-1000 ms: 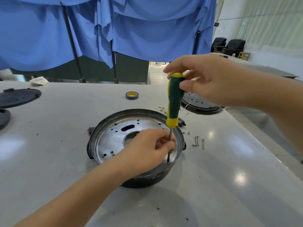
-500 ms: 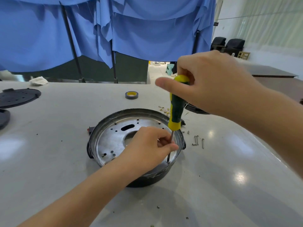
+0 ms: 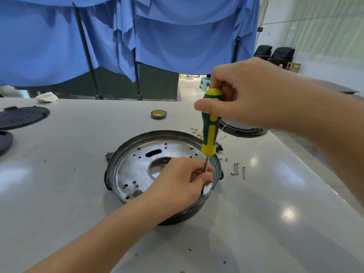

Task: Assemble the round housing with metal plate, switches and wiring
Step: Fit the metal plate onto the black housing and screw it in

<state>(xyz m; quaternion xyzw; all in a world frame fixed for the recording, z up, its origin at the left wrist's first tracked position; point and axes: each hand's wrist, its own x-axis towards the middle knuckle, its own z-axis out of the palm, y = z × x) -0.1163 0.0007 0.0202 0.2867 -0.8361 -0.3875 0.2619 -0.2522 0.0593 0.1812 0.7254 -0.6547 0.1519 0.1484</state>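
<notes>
A black round housing [image 3: 177, 215] sits mid-table with a perforated metal plate [image 3: 136, 166] seated inside it. A green and yellow screwdriver [image 3: 210, 131] stands nearly upright, its tip down at the plate's right edge. My right hand [image 3: 248, 95] grips the top of the handle from the right. My left hand [image 3: 181, 182] lies over the plate and pinches the steel shaft just above the tip. The screw under the tip is hidden. A red switch [image 3: 108, 155] pokes out at the housing's left side.
Loose screws [image 3: 237, 170] lie on the table right of the housing, with small brass terminals [image 3: 197, 132] behind it. A tape roll [image 3: 158, 114] sits farther back. Black round covers lie at far left [image 3: 23, 117] and behind my right hand [image 3: 244, 131]. A blue curtain hangs behind.
My right hand has turned on the screwdriver handle, thumb swinging to the left across it. The left hand keeps pinching the shaft; the housing has not moved.
</notes>
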